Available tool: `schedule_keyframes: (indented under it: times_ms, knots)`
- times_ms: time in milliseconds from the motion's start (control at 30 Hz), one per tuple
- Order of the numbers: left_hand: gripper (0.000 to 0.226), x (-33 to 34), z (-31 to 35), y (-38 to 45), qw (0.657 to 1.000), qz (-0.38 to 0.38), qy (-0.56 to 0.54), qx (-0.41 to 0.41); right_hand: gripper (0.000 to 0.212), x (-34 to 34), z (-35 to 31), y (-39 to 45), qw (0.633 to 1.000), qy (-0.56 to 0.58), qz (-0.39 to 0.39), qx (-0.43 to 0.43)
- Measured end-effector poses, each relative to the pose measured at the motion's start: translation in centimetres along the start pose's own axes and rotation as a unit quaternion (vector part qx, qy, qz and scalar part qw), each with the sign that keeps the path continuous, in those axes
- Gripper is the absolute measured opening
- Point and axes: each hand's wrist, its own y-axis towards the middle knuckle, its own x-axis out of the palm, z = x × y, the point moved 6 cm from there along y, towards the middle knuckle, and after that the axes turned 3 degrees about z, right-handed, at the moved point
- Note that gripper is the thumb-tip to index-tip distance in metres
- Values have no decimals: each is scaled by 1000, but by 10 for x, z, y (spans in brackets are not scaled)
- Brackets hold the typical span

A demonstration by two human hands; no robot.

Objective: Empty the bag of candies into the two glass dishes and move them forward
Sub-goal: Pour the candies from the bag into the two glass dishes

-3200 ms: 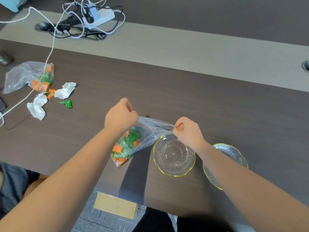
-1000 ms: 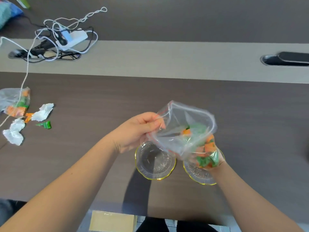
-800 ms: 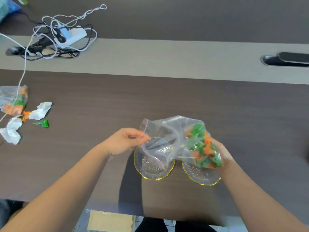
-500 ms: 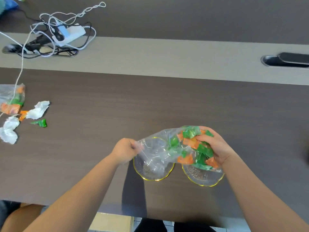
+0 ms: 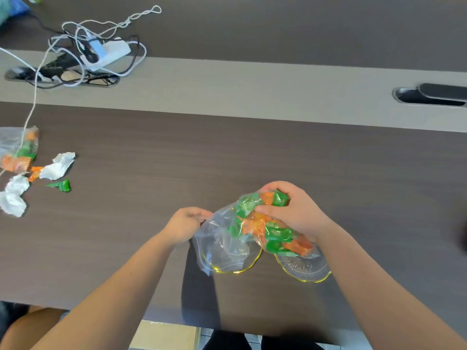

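A clear plastic bag of green and orange candies hangs over two glass dishes with yellow rims. My left hand pinches the bag's open end. My right hand grips the full end from above, tipping it down to the left. The left dish lies under the bag's mouth and shows through the plastic. To its right sits the right dish, partly covered by the candy end. I see no candies in either dish.
At the left edge lie a second candy bag, crumpled white wrappers and a loose green candy. A power strip with tangled cables sits at the back left. A cable slot is at the back right.
The bag has been swung from mouth-up to lying sideways over the dishes. My right hand moved from beneath it to on top of the candy end, and my left lowered the mouth.
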Motion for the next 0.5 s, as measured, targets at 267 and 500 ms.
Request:
schedule_keyframes:
  times_ms: [267,500]
  knots:
    - [42,12,5,-14,988,-137,32,57,36,5,-31,0,976,-178,28,-126]
    - [29,2,9,-11,995,-45,-27,80,29,10,-41,-4,962,-200,30,-183]
